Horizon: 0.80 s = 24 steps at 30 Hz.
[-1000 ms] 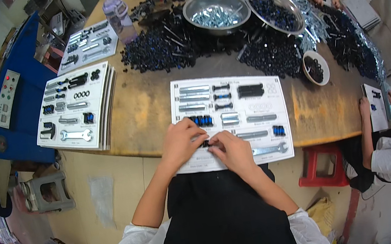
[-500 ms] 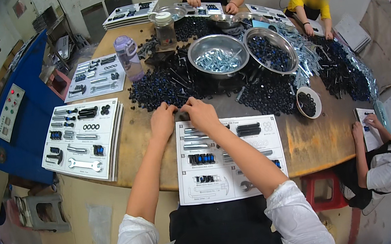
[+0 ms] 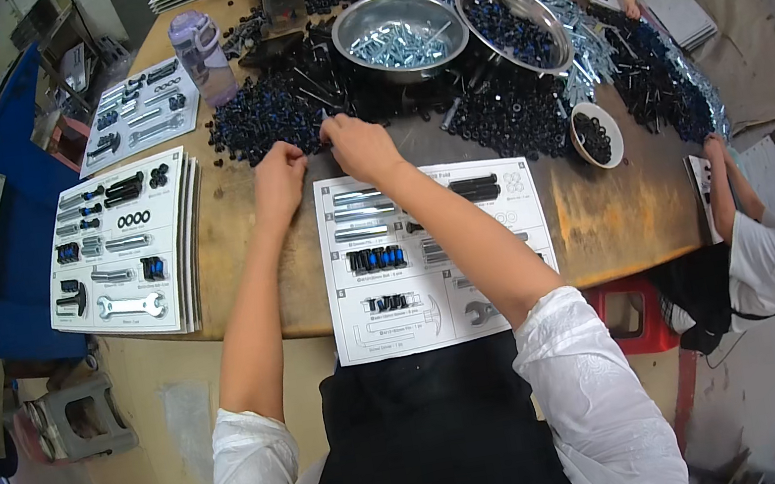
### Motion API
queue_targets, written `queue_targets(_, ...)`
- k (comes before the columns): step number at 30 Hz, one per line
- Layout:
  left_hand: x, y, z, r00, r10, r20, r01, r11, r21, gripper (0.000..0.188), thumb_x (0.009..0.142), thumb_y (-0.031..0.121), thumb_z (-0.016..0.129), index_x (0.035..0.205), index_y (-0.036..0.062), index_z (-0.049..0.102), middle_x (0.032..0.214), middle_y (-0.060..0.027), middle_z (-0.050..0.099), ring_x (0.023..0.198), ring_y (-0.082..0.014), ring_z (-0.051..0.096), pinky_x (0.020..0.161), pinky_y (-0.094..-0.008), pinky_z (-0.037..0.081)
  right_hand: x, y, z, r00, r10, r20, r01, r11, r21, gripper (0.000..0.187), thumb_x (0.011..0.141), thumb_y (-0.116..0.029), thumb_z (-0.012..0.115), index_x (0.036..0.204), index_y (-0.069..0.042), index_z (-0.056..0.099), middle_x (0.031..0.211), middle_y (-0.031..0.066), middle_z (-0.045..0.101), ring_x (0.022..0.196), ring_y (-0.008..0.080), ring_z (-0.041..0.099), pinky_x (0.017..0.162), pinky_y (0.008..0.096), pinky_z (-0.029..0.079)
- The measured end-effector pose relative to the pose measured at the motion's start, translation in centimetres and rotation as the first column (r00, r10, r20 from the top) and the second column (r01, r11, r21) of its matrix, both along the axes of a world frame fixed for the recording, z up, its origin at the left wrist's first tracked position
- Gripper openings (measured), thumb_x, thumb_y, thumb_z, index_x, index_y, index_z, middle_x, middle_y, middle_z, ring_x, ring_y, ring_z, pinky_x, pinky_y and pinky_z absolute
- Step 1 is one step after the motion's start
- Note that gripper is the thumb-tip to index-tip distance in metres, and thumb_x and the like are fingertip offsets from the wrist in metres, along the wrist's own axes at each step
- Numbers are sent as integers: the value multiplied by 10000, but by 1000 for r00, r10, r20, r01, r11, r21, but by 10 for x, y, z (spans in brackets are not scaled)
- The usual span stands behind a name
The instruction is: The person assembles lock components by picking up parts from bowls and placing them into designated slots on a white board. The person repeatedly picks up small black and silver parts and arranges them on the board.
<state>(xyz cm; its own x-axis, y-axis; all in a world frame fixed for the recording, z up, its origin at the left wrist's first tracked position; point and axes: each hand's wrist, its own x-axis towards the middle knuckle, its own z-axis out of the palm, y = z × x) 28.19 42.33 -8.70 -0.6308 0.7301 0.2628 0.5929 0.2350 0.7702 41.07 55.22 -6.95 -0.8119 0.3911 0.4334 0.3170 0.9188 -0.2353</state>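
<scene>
A heap of small black and blue bolts (image 3: 264, 120) lies just beyond my hands. My right hand (image 3: 361, 146) reaches to the heap's near edge, fingers curled and tips pinched together; what they hold is too small to make out. Beside it, my left hand (image 3: 281, 183) rests low over the table with its fingers bent closed, their contents hidden. Below my hands, partly under my right forearm, a white printed card (image 3: 392, 336) carries silver tubes (image 3: 361, 233), long black bolts (image 3: 475, 189), blue-banded bolts (image 3: 377, 259) and short black screws (image 3: 391, 303).
On the left stand a stack of filled cards (image 3: 123, 246), another filled card (image 3: 137, 109) and a lilac bottle (image 3: 202, 59). Steel bowls (image 3: 402, 34) with silver and dark hardware, and a small bowl of black rings (image 3: 596, 136), sit beyond. Co-workers sit around the table.
The view has tilted, so the table sits higher in the picture. My right hand has reached farther into the heap, away from my left. The right-hand co-worker's arms have stretched toward the hardware.
</scene>
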Motion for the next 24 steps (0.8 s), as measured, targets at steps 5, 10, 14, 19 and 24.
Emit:
queue_targets(5,19,-53,24,997,-50,55,51,999,-14,132,844,65,715,960,5,690,819,-86,701,716,-155,633,690,-295,516,37,-22,47,967,-159,-201,16,819,-573,249,804,-64,728,1034,-46,633,865,83,722,779,193,703,729,304,543)
queue_targets(10,42,-105,16,995,-56,-88,47,994,-100,127,850,29,677,966,-18,696,928,-166,705,826,-277,684,727,-354,523,170,-57,86,989,-77,-128,-71,513,-856,248,807,-120,797,1009,-48,673,848,21,684,829,90,653,737,251,528)
queue_targets(14,52,-102,-4,999,-48,23,48,999,13,219,871,6,649,1086,8,688,939,-152,706,841,-282,678,747,-357,527,297,-36,76,897,-425,-121,143,538,-831,197,822,32,738,998,-11,663,907,57,705,851,115,676,785,244,544)
queue_targets(19,66,-98,-16,989,131,71,-134,990,33,419,877,0,653,1287,60,589,852,-81,676,759,-183,639,726,-318,521,410,-9,35,787,-615,44,445,517,-732,128,807,0,754,935,5,743,829,79,739,755,110,680,693,258,540)
queue_targets(24,70,-98,-1,977,214,23,-212,976,-55,342,875,-2,667,1213,38,631,847,-74,689,746,-159,635,710,-299,519,417,-9,23,767,-637,75,480,493,-725,114,812,-45,761,921,-11,754,840,106,739,733,168,694,685,285,525)
